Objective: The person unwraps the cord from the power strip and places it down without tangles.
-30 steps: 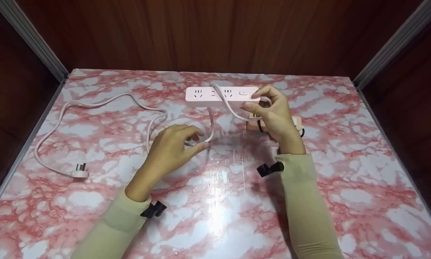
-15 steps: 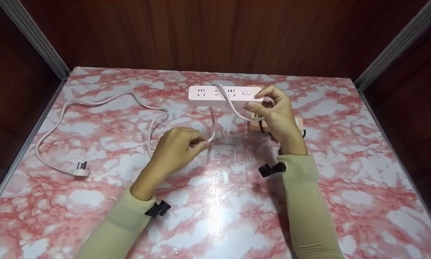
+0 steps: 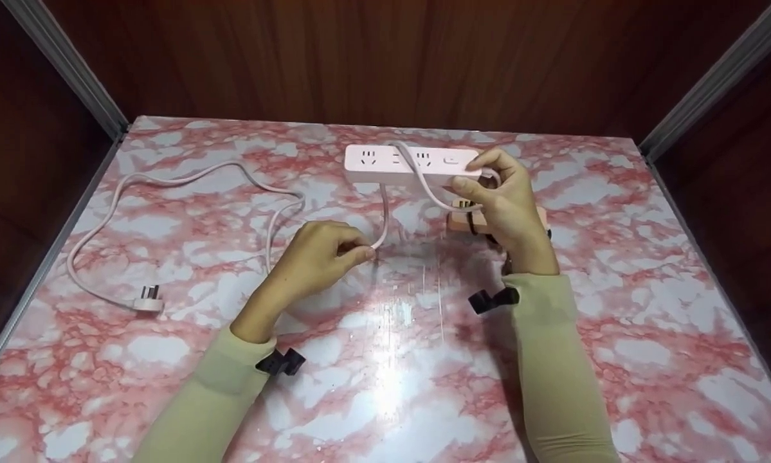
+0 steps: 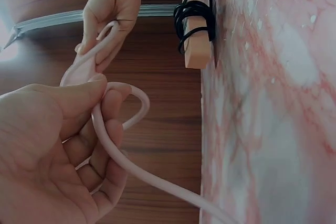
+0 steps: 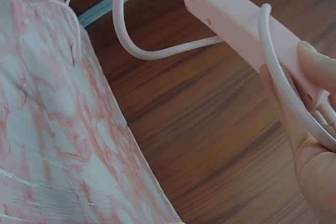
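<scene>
A pink power strip (image 3: 379, 159) is held up off the table by my right hand (image 3: 510, 199), which grips its right end between thumb and fingers. Its pale pink cord (image 3: 424, 183) loops from that end, passes over the sockets and hangs down behind the strip. My left hand (image 3: 317, 257) pinches the cord below the strip's left part; in the left wrist view the cord (image 4: 131, 167) runs between thumb and fingers. From there the cord trails across the table to its three-pin plug (image 3: 148, 302), lying at the left with prongs up.
Behind my right hand, partly hidden, stands an orange power strip (image 3: 459, 223) with a black cord (image 4: 195, 17) wound round it. The table (image 3: 359, 386) has a red and white marbled top. Dark wood panels (image 3: 334, 58) enclose its back and sides.
My left thumb and fingers have closed on the cord. Both hands and the pink power strip have shifted slightly right in the head view, and the strip slightly up.
</scene>
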The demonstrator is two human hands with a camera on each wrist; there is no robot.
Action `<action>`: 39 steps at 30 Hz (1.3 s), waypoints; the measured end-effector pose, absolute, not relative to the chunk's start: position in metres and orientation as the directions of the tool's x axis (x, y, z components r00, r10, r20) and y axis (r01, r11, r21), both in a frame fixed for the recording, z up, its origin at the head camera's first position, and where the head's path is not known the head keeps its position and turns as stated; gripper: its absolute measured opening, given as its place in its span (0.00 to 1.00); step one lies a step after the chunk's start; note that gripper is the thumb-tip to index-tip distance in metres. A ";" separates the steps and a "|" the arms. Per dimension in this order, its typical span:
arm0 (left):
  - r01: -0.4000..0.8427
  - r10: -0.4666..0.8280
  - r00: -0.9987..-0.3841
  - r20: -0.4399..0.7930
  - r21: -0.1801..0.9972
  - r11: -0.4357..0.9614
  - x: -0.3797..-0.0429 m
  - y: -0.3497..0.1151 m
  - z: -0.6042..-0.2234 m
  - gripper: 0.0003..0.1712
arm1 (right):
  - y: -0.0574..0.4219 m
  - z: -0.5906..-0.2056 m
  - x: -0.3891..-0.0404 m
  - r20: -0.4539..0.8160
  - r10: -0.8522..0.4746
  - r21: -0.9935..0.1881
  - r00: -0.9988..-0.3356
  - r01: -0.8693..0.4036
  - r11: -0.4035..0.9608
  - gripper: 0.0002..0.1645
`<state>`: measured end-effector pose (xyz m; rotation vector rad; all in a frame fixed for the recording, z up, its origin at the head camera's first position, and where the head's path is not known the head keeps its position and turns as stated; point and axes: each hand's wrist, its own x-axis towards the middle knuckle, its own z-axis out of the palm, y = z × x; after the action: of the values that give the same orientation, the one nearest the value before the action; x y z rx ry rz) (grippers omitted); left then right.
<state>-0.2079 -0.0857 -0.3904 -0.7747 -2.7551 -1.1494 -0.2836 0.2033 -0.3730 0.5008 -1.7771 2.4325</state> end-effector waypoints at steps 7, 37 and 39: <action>0.436 0.394 -0.888 0.237 0.705 0.559 -0.216 -0.090 -0.398 0.06 | 0.204 -0.372 -0.283 0.345 -0.143 -0.882 -0.928 -0.268 -0.388 0.15; 0.371 0.088 -0.913 0.399 0.722 0.584 -0.234 -0.110 -0.400 0.07 | 0.209 -0.371 -0.281 0.361 -0.185 -0.875 -0.914 -0.263 -0.407 0.15; 0.379 0.064 -0.903 0.425 0.716 0.587 -0.235 -0.113 -0.399 0.07 | 0.209 -0.371 -0.281 0.360 -0.190 -0.882 -0.913 -0.267 -0.388 0.15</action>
<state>-0.2350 -0.1125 -0.3993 -0.3588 -2.4646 -1.2335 -0.2813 0.2091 -0.3713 0.6403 -1.7105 2.4977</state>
